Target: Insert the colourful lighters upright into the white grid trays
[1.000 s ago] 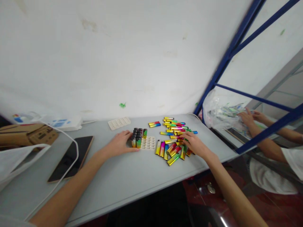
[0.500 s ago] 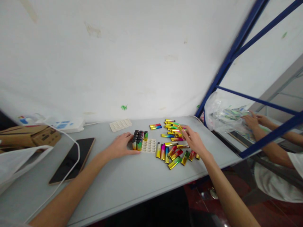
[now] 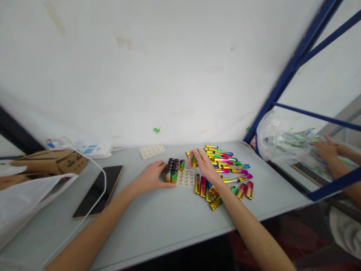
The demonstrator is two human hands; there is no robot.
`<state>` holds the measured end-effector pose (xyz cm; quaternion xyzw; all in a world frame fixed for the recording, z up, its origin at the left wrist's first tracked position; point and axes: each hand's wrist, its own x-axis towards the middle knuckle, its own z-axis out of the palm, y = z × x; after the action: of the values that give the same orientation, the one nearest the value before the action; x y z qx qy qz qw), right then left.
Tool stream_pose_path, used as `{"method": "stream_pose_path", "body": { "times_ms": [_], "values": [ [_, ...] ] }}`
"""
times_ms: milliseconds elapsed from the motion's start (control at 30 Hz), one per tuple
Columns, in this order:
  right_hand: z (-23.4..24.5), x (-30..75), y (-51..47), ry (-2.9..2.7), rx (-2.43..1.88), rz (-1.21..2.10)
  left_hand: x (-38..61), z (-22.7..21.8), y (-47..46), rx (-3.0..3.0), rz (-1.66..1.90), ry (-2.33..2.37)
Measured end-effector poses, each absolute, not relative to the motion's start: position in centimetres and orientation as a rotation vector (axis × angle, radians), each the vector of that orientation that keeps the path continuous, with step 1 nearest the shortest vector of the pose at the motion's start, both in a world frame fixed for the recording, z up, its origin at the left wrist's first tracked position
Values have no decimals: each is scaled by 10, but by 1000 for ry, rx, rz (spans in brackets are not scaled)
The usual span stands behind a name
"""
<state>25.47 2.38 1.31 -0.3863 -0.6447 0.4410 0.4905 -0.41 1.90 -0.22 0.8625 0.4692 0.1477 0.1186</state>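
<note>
Two trays, one phone, one box, many lighters.

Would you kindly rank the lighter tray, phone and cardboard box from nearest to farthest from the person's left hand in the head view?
1. The lighter tray, at the fingertips of the left hand, on its right.
2. The phone, to its left.
3. The cardboard box, far left.

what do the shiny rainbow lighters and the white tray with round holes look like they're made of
Slim rainbow-coloured lighters: likely metal or metallised plastic, mirror-glossy; they throw bright gold and pink glints. White dimpled tray: probably thin moulded plastic, matt; even rows of pressed round wells, no shine. Too small to be sure.
</note>
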Motion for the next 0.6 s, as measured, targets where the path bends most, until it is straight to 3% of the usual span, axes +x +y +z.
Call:
{"method": "stream_pose_path", "body": {
  "times_ms": [200,600],
  "values": [
    [11,253,16,-1247,-1051,1429,-4,-3,20,2516,431,1376],
    [2,249,15,-1260,-1191,1203,-3,-3,20,2533,390,1401]
  ]
}}
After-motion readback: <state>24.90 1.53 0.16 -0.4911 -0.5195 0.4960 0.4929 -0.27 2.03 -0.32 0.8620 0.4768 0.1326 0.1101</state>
